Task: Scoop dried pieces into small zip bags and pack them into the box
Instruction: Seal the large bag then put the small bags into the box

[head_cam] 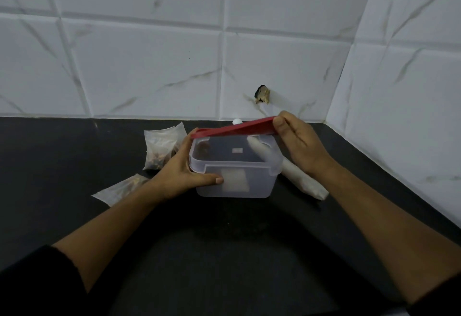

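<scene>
A clear plastic box (252, 186) stands on the black counter in the middle of the view. My left hand (182, 173) grips its left side, thumb across the front wall. A red lid (234, 128) is tilted above the box, its right end raised. My right hand (296, 143) pinches that right end. Inside the box I make out a white scoop handle (259, 149) and some dark pieces. Two small zip bags holding dried pieces lie left of the box, one upright-ish (162, 146) behind my left hand, one flat (119, 189) under my left wrist.
A rolled whitish bag (306, 181) lies on the counter right of the box, under my right wrist. A small white round thing (237, 121) sits behind the lid by the wall. Tiled walls close the back and right, with a chipped hole (262, 94).
</scene>
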The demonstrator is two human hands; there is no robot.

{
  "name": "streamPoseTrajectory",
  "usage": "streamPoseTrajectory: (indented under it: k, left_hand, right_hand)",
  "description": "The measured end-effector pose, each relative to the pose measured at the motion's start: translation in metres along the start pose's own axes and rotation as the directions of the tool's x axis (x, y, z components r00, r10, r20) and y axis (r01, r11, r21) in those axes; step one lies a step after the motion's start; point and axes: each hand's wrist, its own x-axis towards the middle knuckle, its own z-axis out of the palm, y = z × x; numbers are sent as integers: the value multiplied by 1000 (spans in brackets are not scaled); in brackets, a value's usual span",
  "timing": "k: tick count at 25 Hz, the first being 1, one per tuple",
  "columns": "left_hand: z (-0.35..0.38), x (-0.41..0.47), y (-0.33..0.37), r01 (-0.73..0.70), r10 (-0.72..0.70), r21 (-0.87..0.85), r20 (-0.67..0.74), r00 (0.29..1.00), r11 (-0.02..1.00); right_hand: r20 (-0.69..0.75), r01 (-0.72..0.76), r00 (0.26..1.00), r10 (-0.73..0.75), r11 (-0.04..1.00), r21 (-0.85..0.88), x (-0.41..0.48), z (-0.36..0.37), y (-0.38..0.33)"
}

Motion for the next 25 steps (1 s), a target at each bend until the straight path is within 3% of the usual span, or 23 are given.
streamPoseTrajectory:
  k: [5,9,11,13,15,16,20,22,25]
  left_hand:
    - [1,-4,12,99,-100,27,33,994,995]
    - [-1,-10,21,132,-134,45,40,990,990]
    - [-4,-18,41,34,-25,74,-126,992,997]
    - [-12,-21,71,-145,231,270,-318,920,952]
    - [-26,-16,103,-233,444,540,-302,844,809]
    - [-35,-11,114,-223,464,623,-255,848,749]
    - [-79,-2,132,-87,378,725,-249,892,683]
    - [-103,-12,126,-24,338,687,-327,882,726]
    - [-150,-35,92,143,147,492,-505,851,859]
  right_hand:
    - [-67,-154,982,176,954,256,20,-14,-9]
    - [-166,-132,973,161,977,170,25,-19,-11]
    - [-206,-76,975,84,996,45,29,-23,-17]
    - [-201,10,979,-22,998,-60,36,-23,-30]
    - [-141,91,984,-106,990,-110,47,-12,-52]
    - [-101,127,985,-140,985,-120,54,-2,-64]
    - [-17,258,966,-260,963,-79,82,53,-105]
    - [0,266,964,-267,962,-59,90,82,-119]
    - [131,261,962,-239,947,-189,90,128,-128]
